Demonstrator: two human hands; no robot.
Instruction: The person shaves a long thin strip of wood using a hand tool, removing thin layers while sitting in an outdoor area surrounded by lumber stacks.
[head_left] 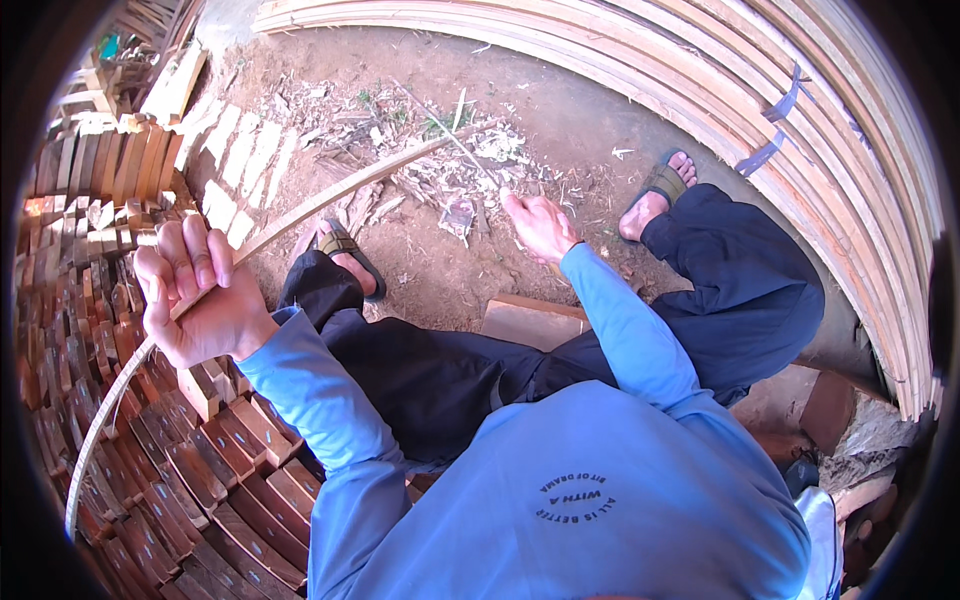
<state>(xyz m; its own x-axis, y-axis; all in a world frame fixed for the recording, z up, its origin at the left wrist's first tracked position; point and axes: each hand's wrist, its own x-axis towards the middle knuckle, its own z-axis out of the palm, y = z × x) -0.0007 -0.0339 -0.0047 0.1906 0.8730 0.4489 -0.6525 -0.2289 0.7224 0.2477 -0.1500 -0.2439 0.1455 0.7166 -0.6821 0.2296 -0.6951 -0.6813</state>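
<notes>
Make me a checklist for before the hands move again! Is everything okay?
1. Left hand has the long wooden strip: ok, the fingers curl around it.
2. Right hand has the thin stick-like thing: ok, it sticks out from the fist.
3. Thin thing is touching the strip: cannot tell, they cross in this view, but the gap doesn't show.
4. Thin thing is blunt: cannot tell, its edge is too small to see.
5. Toes are covered: not ok, the sandals leave them bare.
6. Ground in front is tidy: not ok, wood scraps lie scattered there.
</notes>
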